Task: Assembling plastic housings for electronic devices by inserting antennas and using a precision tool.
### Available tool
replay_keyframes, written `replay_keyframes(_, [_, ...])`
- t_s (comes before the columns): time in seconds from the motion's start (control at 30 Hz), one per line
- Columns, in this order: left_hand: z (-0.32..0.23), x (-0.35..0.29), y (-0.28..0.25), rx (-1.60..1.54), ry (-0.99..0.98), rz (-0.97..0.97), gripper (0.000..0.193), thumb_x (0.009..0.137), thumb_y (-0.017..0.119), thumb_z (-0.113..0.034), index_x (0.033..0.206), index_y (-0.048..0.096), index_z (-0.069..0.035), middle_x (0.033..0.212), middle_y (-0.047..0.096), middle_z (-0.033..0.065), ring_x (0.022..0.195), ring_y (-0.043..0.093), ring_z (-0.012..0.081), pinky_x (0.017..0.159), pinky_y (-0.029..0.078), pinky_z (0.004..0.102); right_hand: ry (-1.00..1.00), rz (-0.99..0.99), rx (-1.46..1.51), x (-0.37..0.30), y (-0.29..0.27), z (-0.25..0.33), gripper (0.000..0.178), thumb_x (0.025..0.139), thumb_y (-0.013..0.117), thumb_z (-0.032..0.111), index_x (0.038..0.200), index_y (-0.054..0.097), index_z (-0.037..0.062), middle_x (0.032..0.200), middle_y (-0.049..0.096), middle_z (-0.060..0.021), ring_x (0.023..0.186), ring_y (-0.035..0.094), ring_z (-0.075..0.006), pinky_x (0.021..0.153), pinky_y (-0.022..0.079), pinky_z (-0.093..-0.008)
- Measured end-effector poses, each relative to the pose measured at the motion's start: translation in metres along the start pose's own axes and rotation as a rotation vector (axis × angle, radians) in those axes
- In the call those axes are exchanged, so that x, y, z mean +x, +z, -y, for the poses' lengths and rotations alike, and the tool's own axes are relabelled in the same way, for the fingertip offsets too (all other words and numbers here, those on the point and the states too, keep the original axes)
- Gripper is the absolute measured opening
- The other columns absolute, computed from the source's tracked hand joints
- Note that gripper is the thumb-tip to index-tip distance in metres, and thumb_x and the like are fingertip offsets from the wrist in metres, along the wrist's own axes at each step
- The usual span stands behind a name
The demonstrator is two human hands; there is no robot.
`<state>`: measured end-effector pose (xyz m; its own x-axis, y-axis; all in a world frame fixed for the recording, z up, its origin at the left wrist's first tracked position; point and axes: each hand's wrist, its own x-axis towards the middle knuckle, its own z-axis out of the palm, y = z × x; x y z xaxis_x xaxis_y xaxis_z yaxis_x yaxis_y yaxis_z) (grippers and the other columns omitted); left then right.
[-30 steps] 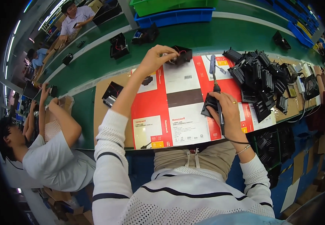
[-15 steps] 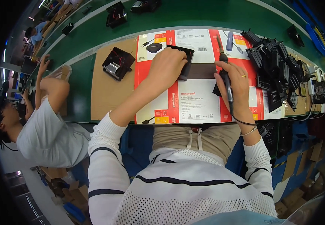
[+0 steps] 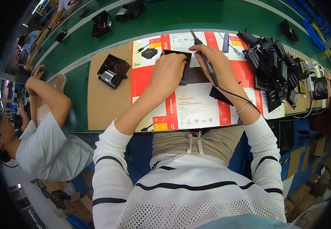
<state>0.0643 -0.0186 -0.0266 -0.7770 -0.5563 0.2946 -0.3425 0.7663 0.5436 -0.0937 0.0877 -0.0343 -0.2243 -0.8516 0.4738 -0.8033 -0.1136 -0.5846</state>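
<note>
To the left of the left hand point(image 3: 168, 71), an open black box point(image 3: 113, 71) with red wires and a silvery part sits on brown cardboard point(image 3: 96, 91). That hand grasps a black plastic housing point(image 3: 186, 71), which shows beneath and just right of its fingers. Next, the right hand point(image 3: 222, 64) grips a corded soldering iron point(image 3: 210, 68), tip pointing away. A black piece point(image 3: 219, 95) lies partly under its wrist; farther right of it, black plastic housings point(image 3: 274, 68) are heaped.

we could cross the brown cardboard point(image 3: 110, 110) nearest us; an open box point(image 3: 113, 72) stands beyond, heaped black parts point(image 3: 274, 72) and a cable point(image 3: 236, 92) crowd our right
</note>
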Motion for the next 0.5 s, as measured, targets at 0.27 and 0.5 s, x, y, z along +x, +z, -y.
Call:
replay_keyframes(0.27, [0.002, 0.009, -0.003, -0.101, -0.073, 0.073, 0.022, 0.093, 0.063, -0.015, 0.104, 0.072, 0.002, 0.089, 0.073, 0.0191, 0.080, 0.072, 0.0277, 0.073, 0.053, 0.0361, 0.138, -0.035, 0.244, -0.010, 0.006, 0.007, 0.022, 0.095, 0.061, 0.001, 0.117, 0.061, 0.0051, 0.096, 0.065, -0.0164, 0.085, 0.065, -0.0322, 0.075, 0.052, -0.0363])
replay_keyframes(0.5, [-0.002, 0.006, 0.000, -0.326, -0.067, 0.056, 0.015, 0.092, 0.068, -0.011, 0.100, 0.070, 0.002, 0.078, 0.066, 0.0108, 0.066, 0.060, 0.0148, 0.064, 0.046, 0.0277, -0.063, -0.097, 0.190, -0.017, 0.002, 0.001, 0.017, 0.091, 0.061, 0.005, 0.107, 0.060, 0.0053, 0.088, 0.059, -0.0179, 0.082, 0.060, -0.0380, 0.070, 0.049, -0.0431])
